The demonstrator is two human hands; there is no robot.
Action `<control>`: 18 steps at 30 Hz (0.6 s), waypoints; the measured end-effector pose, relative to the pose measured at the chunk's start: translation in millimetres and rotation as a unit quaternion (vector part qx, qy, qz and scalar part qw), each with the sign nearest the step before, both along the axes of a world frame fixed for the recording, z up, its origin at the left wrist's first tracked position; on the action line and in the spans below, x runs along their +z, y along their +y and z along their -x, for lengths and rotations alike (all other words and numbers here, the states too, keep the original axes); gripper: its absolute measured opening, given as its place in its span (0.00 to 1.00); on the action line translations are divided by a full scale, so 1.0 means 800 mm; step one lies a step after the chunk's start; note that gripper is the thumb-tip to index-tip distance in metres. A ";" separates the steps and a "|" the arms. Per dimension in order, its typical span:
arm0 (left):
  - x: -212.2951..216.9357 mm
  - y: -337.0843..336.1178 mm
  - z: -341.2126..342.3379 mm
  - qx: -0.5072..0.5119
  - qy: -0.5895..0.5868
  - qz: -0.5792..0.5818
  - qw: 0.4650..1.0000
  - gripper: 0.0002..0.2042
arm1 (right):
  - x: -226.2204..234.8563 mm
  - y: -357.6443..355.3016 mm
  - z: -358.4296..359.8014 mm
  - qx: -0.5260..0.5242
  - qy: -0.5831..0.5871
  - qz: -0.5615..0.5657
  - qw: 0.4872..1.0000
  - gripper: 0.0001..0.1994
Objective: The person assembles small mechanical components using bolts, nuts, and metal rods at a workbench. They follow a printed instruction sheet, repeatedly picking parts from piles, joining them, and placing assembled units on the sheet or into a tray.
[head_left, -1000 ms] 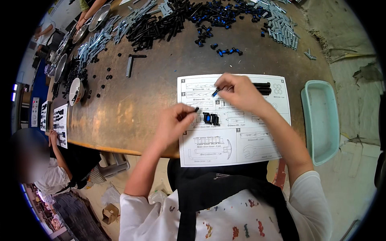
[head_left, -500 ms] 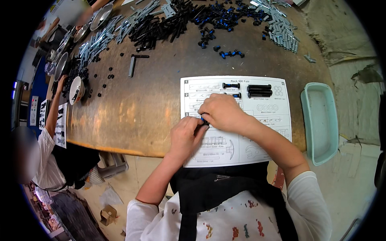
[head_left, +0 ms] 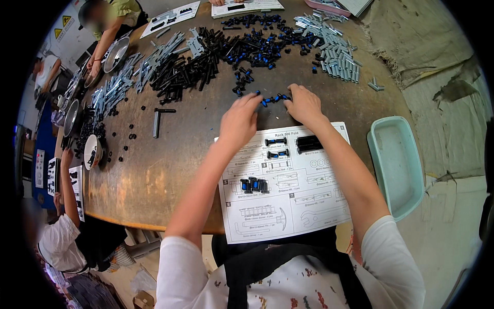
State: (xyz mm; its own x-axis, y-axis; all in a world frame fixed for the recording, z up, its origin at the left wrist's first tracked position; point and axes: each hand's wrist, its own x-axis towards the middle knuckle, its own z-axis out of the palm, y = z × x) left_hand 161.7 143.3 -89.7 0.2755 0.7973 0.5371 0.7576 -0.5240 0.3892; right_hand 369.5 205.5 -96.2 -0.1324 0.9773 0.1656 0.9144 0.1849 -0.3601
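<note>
My left hand reaches forward past the far edge of the printed sheet, its fingers stretched out and a blue-marked bolt tip at the fingertips. Across from it, my right hand has thumb and forefinger apart beside a short row of black bolts with blue bands. These bolts lie on the table between both hands. On the sheet rest a cluster of short black-and-blue bolts, two single bolts, the upper and the lower, and longer black bolts, partly hidden by my right forearm.
Beyond my hands spread piles of blue-banded bolts, long black bolts and silver sleeves. A pale green tray stands at right. A hex key, a white bowl and black nuts lie left. Other people work at left and far side.
Both hands have moved forward from the sheet to the loose bolts beyond it. The bolt cluster that my hands were handling now lies uncovered on the sheet.
</note>
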 end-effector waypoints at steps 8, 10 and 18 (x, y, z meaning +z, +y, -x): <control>-0.017 0.046 -0.001 0.036 0.060 0.141 0.988 0.07 | -0.009 0.005 -0.017 0.010 0.110 0.041 0.993 0.09; 0.008 -0.001 0.025 0.055 0.005 0.194 0.979 0.07 | 0.003 -0.014 -0.016 0.045 0.193 0.043 0.979 0.10; 0.019 -0.220 0.054 0.106 -0.193 0.307 0.926 0.11 | 0.050 -0.160 0.059 0.274 0.314 0.170 0.893 0.10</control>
